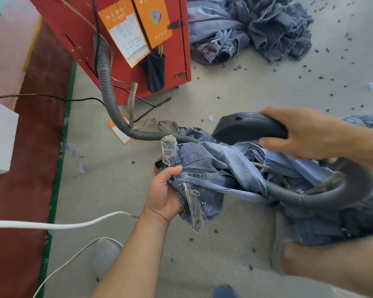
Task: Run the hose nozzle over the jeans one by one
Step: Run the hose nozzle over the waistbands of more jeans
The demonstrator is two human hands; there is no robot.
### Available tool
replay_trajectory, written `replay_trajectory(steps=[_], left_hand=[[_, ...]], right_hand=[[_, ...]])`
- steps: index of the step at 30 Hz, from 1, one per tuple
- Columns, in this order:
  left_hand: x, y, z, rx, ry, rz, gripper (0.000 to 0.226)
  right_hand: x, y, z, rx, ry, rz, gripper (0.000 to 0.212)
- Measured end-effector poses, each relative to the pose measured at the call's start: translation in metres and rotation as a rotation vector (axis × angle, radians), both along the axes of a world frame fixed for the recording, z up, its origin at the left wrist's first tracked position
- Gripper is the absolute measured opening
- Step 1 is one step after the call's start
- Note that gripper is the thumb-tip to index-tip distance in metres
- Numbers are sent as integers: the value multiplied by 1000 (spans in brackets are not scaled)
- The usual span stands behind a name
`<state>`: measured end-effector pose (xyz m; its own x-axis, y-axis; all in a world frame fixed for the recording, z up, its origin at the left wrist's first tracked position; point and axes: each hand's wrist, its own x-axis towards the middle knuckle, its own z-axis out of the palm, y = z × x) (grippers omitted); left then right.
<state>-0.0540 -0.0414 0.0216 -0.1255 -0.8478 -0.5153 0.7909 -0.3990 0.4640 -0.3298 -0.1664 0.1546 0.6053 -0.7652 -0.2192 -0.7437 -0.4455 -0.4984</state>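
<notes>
Item one, landmark: the red cabinet point(121, 39) standing on the floor point(138, 244), with orange notices point(136, 29) and a dark pouch point(155, 72) on its face. Item two: a grey ribbed hose point(105, 82) running down from the cabinet's front, passing below it across the floor and looping round to the far side of my work. Item three: the black nozzle point(246, 130), below and right of the cabinet, held in my right hand point(299, 134), whose grip is curled round its rear end; the nozzle mouth points down-left, just above the cloth. Item four: the jeans point(202, 166) in work, below the cabinet's right corner, waistband bunched in my left hand point(164, 194), whose grip is pinched on the denim with the thumb over the top. These lie on a further heap of blue jeans point(321, 211) beneath the nozzle. Item five: a second denim pile point(246, 29) to the cabinet's right. Item six: dark thread scraps point(321, 78) scattered over the floor right of the cabinet. Item seven: a white cord point(52, 225) well below the cabinet.
</notes>
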Motion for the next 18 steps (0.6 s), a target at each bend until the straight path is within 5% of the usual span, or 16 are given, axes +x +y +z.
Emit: replay_trajectory(steps=[4,8,13,18], left_hand=[[-5,3,0,-27,-4,-53,64],[-7,6,4,-45,-1,-79,78],[-1,4,7,-71,94,-19,81],[-5,2,9,-129,129,-59,67]], right_hand=[[6,16,-8,173,-24,108,27],[34,15,-16,78,-168,112,26],[-5,-9,0,82,-56,40,26],[31,22,-14,27,-18,220,30]])
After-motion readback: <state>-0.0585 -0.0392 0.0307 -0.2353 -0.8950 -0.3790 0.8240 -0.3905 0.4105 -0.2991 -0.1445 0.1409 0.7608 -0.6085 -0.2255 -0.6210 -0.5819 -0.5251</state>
